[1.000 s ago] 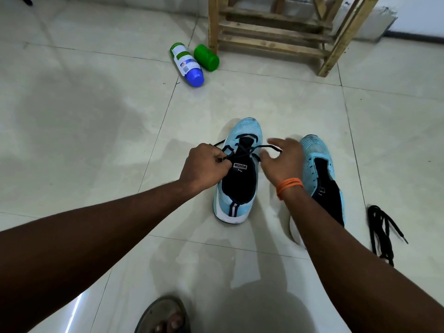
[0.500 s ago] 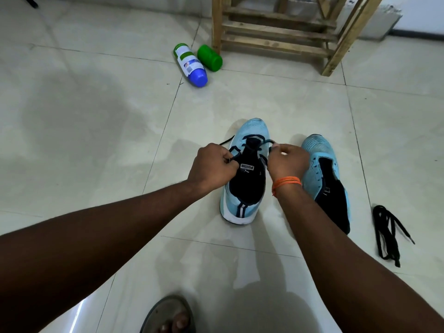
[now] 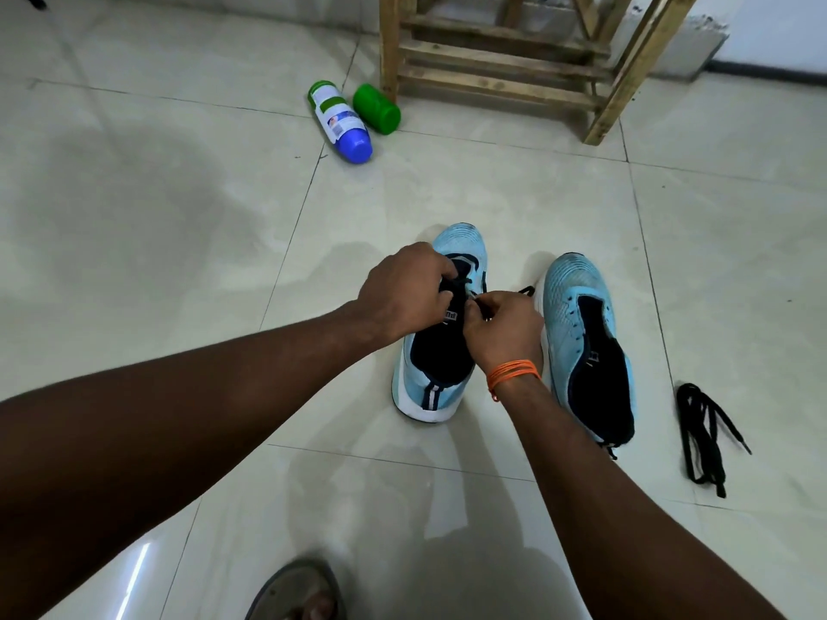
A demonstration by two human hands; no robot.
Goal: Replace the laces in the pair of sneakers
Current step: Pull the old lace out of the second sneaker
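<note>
Two light blue sneakers stand side by side on the tiled floor, toes pointing away from me. The left sneaker (image 3: 441,378) carries a black lace (image 3: 527,290) over its tongue. My left hand (image 3: 409,290) grips the lace at the upper eyelets. My right hand (image 3: 501,326), with an orange band on its wrist, pinches the lace right beside it. The right sneaker (image 3: 581,333) has no lace in its eyelets. A loose black lace (image 3: 702,434) lies bunched on the floor to its right.
A white bottle with a blue cap (image 3: 342,123) and a green cup (image 3: 377,109) lie on the floor at the back. A wooden rack (image 3: 505,64) stands behind them. My sandalled foot (image 3: 300,592) shows at the bottom edge.
Both hands have come together over the left sneaker's tongue, the lace ends no longer stretched out sideways. The left hand shifted up toward the toe.
</note>
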